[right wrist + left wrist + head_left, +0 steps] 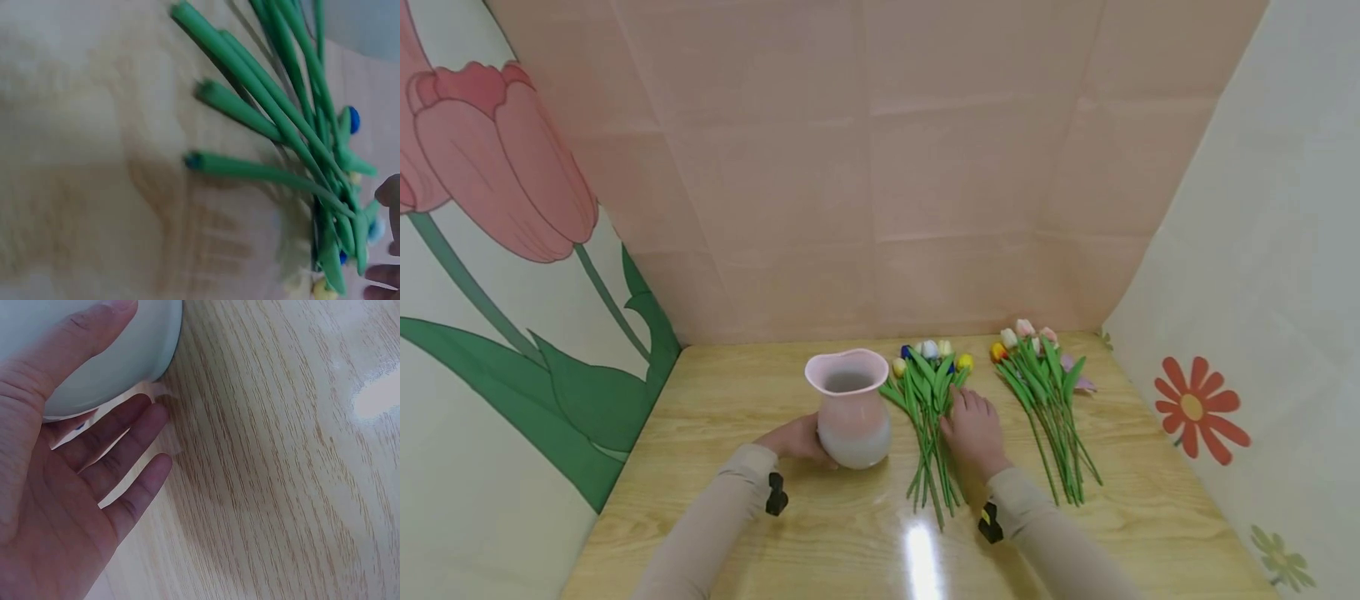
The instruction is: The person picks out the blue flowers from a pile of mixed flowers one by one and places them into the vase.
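Observation:
A pink and pale-grey vase with a wavy rim stands left of the tulips. My left hand holds its lower left side; in the left wrist view the thumb of that hand lies across the vase, while several fingers spread near its base. A bunch of artificial tulips lies right of the vase, blooms towards the back. At its right edge is my right hand, fingers loosely extended. The right wrist view shows fingertips of that hand beside the green stems and leaves.
A second tulip bunch, with pink, white and orange blooms, lies farther right on the wooden table. Pinkish sheeting hangs behind the table, with flower-printed panels at both sides.

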A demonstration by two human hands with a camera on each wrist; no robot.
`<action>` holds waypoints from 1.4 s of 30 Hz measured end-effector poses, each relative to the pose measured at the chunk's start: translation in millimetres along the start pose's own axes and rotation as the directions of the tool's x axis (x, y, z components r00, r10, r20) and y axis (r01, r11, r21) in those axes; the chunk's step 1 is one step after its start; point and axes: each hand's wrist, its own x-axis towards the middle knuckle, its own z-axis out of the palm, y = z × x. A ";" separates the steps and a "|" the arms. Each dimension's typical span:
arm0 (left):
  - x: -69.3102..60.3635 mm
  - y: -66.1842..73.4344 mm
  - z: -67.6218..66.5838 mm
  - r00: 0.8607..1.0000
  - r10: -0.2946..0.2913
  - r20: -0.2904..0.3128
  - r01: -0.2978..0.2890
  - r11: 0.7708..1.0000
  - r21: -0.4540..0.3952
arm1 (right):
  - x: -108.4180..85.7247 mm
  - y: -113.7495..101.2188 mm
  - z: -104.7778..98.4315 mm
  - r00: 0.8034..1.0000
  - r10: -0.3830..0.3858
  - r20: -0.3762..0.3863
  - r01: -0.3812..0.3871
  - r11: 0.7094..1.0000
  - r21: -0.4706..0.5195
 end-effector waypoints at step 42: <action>-1.0 0.7 -0.9 1.000 0.011 0.012 -0.011 1.000 0.008 | 21.1 28.2 -85.3 0.882 -0.001 -0.472 0.075 0.987 0.139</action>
